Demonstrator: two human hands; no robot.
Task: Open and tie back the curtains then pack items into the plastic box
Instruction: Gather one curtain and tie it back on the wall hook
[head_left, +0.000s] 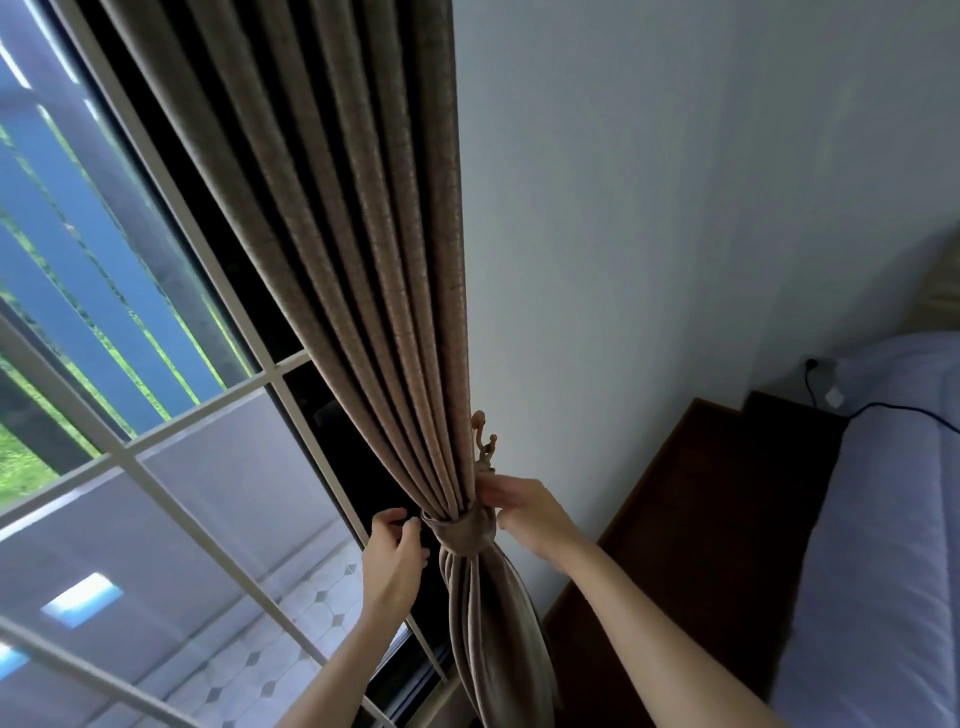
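Partly hidden, both hands — left (392, 551), right (524, 506) — pinch the tieback (460, 527) around the curtain (374, 291).

Daylight from window (130, 322), dim interior, wide-angle edge distortion

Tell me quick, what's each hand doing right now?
Left hand: fingers curled beside the tieback; whether it pinches it cannot be told.
Right hand: fingers at the tieback near the hook; grip cannot be told.

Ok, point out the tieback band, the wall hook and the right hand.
tieback band (460, 527): head view, on the wrapped fabric around the gathered curtain.
wall hook (484, 439): head view, on its curled prongs.
right hand (530, 506): head view, on the back of the hand.
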